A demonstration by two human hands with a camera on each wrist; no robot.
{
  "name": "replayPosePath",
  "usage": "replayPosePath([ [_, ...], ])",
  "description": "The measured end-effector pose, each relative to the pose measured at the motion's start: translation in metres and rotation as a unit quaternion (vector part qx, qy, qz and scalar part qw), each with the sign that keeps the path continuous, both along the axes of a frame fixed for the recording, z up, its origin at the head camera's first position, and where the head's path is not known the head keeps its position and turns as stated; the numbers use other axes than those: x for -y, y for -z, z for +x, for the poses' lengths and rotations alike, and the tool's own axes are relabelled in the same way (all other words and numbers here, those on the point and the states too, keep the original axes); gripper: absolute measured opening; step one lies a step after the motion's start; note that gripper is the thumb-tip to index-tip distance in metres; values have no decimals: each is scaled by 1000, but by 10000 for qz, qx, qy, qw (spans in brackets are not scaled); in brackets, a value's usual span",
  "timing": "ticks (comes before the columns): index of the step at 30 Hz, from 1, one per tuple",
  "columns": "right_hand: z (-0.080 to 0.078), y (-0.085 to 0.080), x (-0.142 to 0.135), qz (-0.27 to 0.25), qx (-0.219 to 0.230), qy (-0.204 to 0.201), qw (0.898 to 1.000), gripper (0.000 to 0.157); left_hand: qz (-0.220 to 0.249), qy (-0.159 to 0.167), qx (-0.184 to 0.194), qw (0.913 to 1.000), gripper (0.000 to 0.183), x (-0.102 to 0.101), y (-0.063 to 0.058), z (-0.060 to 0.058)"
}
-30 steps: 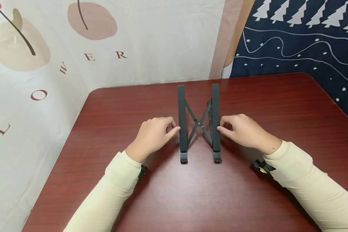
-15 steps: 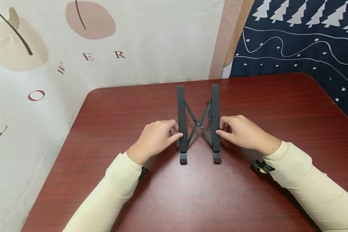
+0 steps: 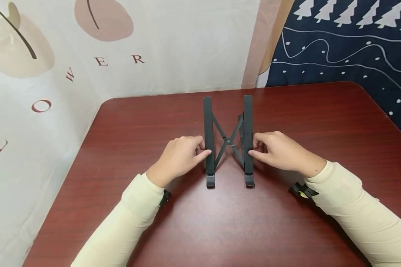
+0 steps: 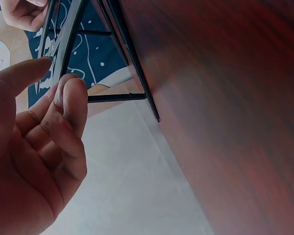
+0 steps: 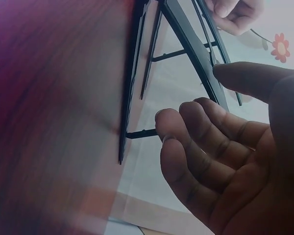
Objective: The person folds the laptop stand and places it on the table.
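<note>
A black folding laptop stand stands unfolded on the table, its two long bars joined by crossed struts and hooked lips at the near ends. My left hand pinches the left bar, thumb on its upper face and fingers curled at the outer side. On the other side, my right hand holds the right bar in the same way. The left wrist view has the left thumb against the sloping bar. In the right wrist view the right thumb lies on the bar, with curled fingers below.
The dark red wooden table reaches back to a pale printed cloth with letters. A navy cloth with white trees hangs at the right. Black straps show under the cream sleeves.
My left thumb has moved from the left bar's outer edge onto its face, slightly nearer the front. The right thumb has shifted a little frontward too. The stand keeps its place.
</note>
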State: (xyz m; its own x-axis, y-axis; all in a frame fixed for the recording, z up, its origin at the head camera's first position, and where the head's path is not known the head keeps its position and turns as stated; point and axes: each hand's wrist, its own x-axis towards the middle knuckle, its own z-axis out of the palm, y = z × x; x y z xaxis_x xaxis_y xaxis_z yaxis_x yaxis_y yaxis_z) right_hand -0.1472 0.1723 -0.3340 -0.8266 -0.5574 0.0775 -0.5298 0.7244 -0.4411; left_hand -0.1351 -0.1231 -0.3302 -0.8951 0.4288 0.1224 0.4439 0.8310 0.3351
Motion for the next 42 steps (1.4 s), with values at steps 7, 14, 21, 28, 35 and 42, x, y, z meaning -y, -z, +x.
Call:
replayPosePath([
  [7, 0, 1, 0, 43, -64, 83, 9999, 16, -272, -146, -17, 9995, 18, 0, -1, 0],
  [14, 0, 0, 1, 110, -20, 148, 9998, 18, -384, -188, 160, 9990, 22, 1, 0, 0],
  [21, -1, 1, 2, 49, -4, 121, 9999, 19, -431, -105, 307, 9985, 25, 0, 0, 0],
  [28, 0, 1, 2, 34, 400, 116, 9991, 27, -520, -48, 574, 9970, 30, 0, 0, 1],
  [35, -1, 5, 2, -97, 677, 52, 9976, 30, -524, 104, 745, 9958, 32, 1, 1, 1],
  [42, -1, 6, 2, -228, 735, 20, 9970, 31, -510, 185, 808, 9953, 34, 1, 2, 0],
])
